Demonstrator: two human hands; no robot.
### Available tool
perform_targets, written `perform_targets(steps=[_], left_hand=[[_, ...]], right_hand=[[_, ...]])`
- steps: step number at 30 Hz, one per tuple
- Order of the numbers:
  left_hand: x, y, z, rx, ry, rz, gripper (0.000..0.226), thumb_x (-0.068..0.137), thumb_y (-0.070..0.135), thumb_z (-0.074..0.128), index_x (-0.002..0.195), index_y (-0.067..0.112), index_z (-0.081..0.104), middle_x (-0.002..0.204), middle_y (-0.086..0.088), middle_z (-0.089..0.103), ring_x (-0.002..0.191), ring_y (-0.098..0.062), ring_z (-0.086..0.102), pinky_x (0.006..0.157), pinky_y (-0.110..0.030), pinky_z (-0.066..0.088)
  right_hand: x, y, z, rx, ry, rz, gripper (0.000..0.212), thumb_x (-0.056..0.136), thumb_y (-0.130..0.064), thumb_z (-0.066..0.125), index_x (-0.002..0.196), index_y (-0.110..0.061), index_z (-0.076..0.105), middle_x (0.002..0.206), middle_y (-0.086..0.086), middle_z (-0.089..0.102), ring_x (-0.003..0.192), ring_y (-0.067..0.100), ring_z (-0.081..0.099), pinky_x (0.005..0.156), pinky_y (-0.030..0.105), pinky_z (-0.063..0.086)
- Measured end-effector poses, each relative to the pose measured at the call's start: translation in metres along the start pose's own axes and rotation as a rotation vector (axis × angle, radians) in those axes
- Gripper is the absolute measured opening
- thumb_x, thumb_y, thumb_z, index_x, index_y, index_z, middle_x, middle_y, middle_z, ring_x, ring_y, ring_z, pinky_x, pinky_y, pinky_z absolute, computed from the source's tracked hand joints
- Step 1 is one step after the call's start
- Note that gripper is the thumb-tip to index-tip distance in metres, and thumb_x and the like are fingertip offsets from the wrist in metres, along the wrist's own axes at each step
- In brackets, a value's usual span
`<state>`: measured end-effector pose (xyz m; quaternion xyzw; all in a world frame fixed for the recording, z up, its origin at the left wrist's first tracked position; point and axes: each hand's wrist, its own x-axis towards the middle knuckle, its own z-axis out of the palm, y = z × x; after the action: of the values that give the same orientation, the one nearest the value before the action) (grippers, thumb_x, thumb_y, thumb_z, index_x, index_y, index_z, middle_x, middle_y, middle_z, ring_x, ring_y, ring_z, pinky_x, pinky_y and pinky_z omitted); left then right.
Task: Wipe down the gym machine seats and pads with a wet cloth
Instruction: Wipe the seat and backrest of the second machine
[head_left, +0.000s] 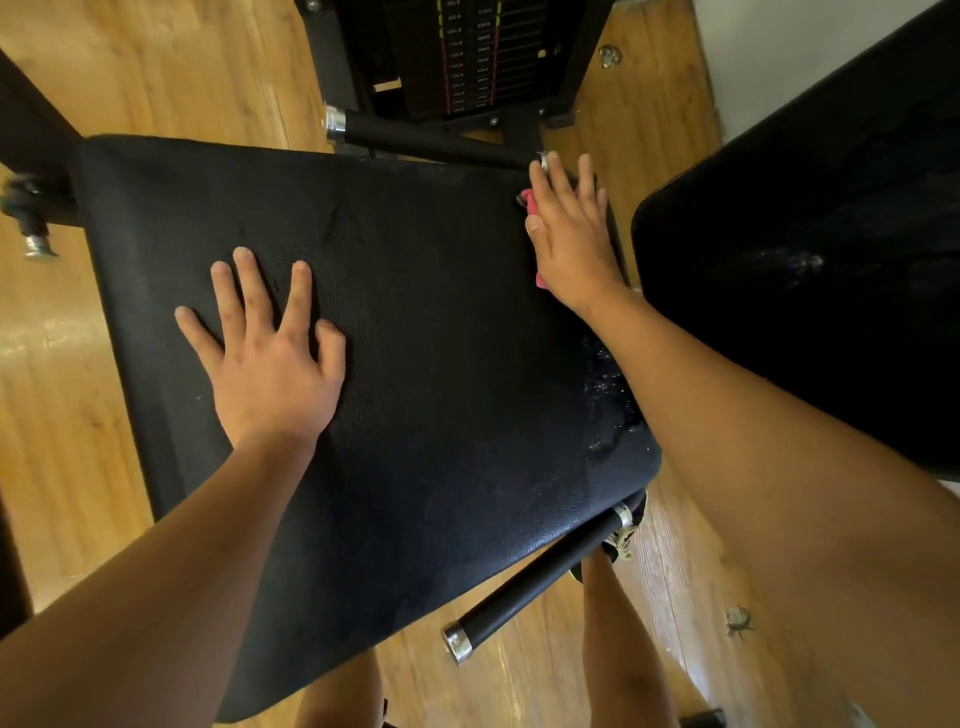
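A wide black padded seat (415, 312) of a gym machine fills the middle of the head view. My left hand (270, 358) lies flat on its left half with fingers spread, holding nothing. My right hand (571, 234) presses a pink cloth (540, 278) flat against the seat's far right corner; only small bits of the cloth show beside the palm. A wet, shiny streak (608, 395) runs along the seat's right edge. A second black pad (805, 260) stands at the right, with a wet smear on it.
Two black handle bars with chrome ends flank the seat, one at the far side (431, 140) and one at the near side (535, 582). The weight stack (467, 57) stands beyond. A wooden floor (156, 67) surrounds the machine. My legs show below the seat.
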<state>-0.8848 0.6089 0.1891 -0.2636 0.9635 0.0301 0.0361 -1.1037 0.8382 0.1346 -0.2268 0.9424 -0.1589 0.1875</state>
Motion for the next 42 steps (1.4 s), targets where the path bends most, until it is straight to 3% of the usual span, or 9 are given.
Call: perform_targets(steps=[16,28,33,36,42], left_hand=[[0.001,0.0,-0.001,-0.011,-0.009,0.003,0.057,0.104,0.041,0.029,0.159,0.027,0.027,0.169,-0.017,0.008,0.157,-0.034,0.001,0.121,-0.066,-0.001],[-0.001,0.0,0.0,-0.041,0.03,0.01,0.058,0.102,0.039,0.03,0.158,0.024,0.032,0.168,-0.02,0.013,0.156,-0.036,0.005,0.121,-0.067,0.001],[-0.001,-0.001,0.001,-0.032,0.034,0.009,0.057,0.103,0.04,0.03,0.159,0.026,0.03,0.168,-0.019,0.012,0.156,-0.035,0.004,0.121,-0.066,0.0],[-0.003,-0.001,0.001,-0.034,0.031,0.01,0.057,0.104,0.04,0.029,0.159,0.026,0.029,0.169,-0.018,0.012,0.156,-0.034,0.004,0.122,-0.065,0.0],[-0.004,-0.001,-0.002,-0.027,0.022,0.006,0.056,0.106,0.042,0.028,0.159,0.027,0.028,0.169,-0.016,0.011,0.157,-0.032,0.003,0.122,-0.062,-0.001]], right_hand=[[-0.159,0.036,0.048,0.116,-0.005,0.032,0.057,0.113,-0.031,0.026,0.165,-0.02,0.008,0.174,-0.001,0.002,0.159,0.02,-0.014,0.129,0.041,-0.004],[-0.276,0.041,0.082,0.118,-0.051,0.102,0.053,0.111,-0.04,0.018,0.16,-0.024,0.006,0.171,-0.007,-0.001,0.157,0.014,-0.021,0.126,0.044,-0.006],[-0.277,0.044,0.087,0.069,0.007,0.082,0.052,0.112,-0.039,0.02,0.161,-0.024,0.01,0.171,-0.006,0.006,0.158,0.015,-0.017,0.126,0.032,-0.015],[-0.276,0.045,0.095,0.048,0.097,0.061,0.051,0.113,-0.034,0.023,0.161,-0.018,0.02,0.17,0.001,0.021,0.16,0.022,-0.003,0.129,0.039,-0.006],[-0.269,0.04,0.091,0.077,0.33,0.007,0.05,0.114,-0.032,0.024,0.142,-0.007,0.057,0.148,0.012,0.057,0.146,0.027,0.041,0.116,0.055,0.041]])
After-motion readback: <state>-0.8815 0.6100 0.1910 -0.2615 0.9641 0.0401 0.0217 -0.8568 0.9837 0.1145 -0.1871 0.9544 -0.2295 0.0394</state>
